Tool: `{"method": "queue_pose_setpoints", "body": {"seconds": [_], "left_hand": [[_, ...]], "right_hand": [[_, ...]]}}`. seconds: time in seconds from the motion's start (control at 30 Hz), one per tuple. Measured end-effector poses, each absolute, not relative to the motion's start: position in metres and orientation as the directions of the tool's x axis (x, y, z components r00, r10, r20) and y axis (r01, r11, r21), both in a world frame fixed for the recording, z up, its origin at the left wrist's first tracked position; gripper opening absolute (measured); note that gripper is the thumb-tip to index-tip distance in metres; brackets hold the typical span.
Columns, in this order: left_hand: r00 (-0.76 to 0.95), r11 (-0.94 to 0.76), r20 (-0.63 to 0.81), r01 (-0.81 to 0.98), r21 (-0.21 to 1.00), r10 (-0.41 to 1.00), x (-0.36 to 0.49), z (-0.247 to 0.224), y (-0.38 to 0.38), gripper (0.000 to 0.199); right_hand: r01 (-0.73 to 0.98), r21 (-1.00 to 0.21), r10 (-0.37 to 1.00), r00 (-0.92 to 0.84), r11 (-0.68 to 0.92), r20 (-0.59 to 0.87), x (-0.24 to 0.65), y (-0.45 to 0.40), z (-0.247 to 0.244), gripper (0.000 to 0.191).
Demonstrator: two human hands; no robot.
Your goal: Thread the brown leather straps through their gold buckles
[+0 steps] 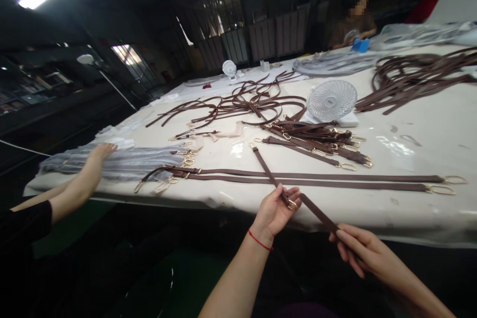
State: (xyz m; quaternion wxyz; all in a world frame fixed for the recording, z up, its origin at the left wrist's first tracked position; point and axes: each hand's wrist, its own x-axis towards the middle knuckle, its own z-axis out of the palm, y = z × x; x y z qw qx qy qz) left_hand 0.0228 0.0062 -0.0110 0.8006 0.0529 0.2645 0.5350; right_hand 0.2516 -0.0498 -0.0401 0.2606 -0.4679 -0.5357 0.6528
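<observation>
My left hand (275, 211), with a red string at the wrist, pinches a short dark brown strap (265, 165). A gold buckle (291, 204) shows at this strap's near end, by my fingers; its far end lies on the table. My right hand (359, 249) grips another brown strap length (316, 212), whose tip points at the buckle. Whether the two pieces join cannot be seen. Just beyond my hands, two long brown straps (316, 182) with gold end rings lie side by side along the table (402, 216).
Behind lie a pile of straps with gold hardware (316, 134), a small fan (331, 100) and loose strap coils (238, 104). More straps (413, 79) are heaped right. At left, a co-worker's hand (97, 154) rests on plastic-wrapped straps (141, 159). Another person (352, 27) sits across.
</observation>
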Motion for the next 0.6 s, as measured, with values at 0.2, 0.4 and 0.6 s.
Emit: {"method": "queue_pose_setpoints", "body": {"seconds": [0.2,0.4,0.6], "left_hand": [[0.403,0.458,-0.273,-0.871,0.178,0.874,0.016,-0.015,0.009,0.030],[0.303,0.391,-0.285,-0.855,0.340,0.909,0.015,-0.013,0.002,0.040],[0.302,0.410,-0.277,-0.665,0.624,0.912,0.019,-0.018,-0.004,0.050]], "right_hand": [[0.155,-0.944,0.855,-0.400,-0.292,-0.330,0.251,-0.053,-0.045,0.046],[0.183,-0.938,0.850,-0.399,-0.294,-0.344,0.248,-0.056,-0.047,0.051],[0.156,-0.940,0.843,-0.416,-0.304,-0.342,0.243,-0.060,-0.044,0.049]]}}
